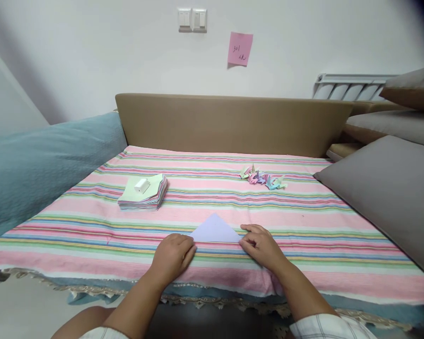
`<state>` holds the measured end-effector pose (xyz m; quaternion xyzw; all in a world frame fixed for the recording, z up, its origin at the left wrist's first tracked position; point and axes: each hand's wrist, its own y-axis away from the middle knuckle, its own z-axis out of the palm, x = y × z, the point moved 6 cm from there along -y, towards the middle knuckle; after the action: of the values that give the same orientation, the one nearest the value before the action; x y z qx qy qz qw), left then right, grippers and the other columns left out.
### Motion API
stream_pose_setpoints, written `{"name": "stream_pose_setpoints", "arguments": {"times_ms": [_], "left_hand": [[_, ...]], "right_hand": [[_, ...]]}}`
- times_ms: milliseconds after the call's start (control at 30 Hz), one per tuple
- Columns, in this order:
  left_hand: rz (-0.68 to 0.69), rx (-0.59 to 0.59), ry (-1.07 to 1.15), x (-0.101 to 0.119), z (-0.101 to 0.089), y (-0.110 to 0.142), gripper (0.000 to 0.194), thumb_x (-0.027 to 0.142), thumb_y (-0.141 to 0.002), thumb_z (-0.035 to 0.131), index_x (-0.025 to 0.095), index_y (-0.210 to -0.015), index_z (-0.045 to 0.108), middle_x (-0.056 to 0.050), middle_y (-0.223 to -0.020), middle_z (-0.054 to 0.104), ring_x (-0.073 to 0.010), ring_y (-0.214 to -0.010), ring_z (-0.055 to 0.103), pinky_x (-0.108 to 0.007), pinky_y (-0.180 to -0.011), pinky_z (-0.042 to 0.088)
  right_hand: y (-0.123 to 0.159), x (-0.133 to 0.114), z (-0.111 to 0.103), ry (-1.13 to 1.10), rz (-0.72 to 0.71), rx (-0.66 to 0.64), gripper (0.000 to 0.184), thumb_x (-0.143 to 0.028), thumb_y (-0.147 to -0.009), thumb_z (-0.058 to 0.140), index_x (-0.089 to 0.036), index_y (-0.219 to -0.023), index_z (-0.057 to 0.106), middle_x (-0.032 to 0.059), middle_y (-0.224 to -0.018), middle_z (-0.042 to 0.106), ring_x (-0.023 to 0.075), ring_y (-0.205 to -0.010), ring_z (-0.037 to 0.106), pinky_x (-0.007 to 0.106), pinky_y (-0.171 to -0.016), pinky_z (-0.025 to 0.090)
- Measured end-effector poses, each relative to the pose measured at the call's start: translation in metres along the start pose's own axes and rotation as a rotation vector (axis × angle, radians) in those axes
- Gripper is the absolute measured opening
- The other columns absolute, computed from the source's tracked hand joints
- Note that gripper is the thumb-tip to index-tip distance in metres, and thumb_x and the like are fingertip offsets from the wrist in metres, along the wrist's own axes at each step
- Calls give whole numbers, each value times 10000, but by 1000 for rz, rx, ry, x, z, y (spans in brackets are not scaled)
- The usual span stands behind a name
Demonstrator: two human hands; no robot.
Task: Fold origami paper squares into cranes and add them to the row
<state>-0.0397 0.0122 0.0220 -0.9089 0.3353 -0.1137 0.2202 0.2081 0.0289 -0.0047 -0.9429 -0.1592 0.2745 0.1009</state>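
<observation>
A pale lavender sheet of origami paper [215, 230], folded into a triangle, lies on the striped cloth with its peak pointing away from me. My left hand [174, 256] has its fingers closed at the triangle's left corner. At the right corner, my right hand [263, 246] pinches the paper between thumb and fingers. The long folded edge faces me and runs between the two hands. Both fingertips cover the corners, so the very ends of the paper are hidden.
A thick stack of coloured paper [144, 200] sits left, topped by a small white block [142, 185]. Several folded paper cranes [261, 178] lie at back right. Grey cushions [385, 188] border the right, a blue padded armrest [63, 155] the left, a brown backrest [229, 125] the back.
</observation>
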Motion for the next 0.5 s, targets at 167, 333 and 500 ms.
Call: {"name": "stream_pose_setpoints", "arguments": {"times_ms": [167,333,500], "left_hand": [[-146,-16,8,-13,1,-1,197,296,-862,474,201,-751,606,-34,-732,656,-187,-736,596,-314,-688,436],[-346,14,68,-29,4,-2,179,351,-825,526,199,-821,619,-39,-827,658,-204,-799,580,-339,-725,437],[-351,33,32,-30,11,-2,242,399,-810,546,254,-956,672,-45,-1097,648,-254,-989,570,-430,-876,403]], "right_hand": [[1,-3,-1,-20,-26,6,160,-277,-793,528,-218,-688,634,74,-1051,658,239,-1116,521,415,-897,409],[0,-3,0,-46,-4,59,176,-298,-755,597,-197,-892,641,102,-1124,619,256,-1087,525,424,-914,419],[-1,1,3,-46,15,58,320,-334,-755,610,-206,-1047,642,102,-1201,581,275,-1119,497,453,-954,406]]}}
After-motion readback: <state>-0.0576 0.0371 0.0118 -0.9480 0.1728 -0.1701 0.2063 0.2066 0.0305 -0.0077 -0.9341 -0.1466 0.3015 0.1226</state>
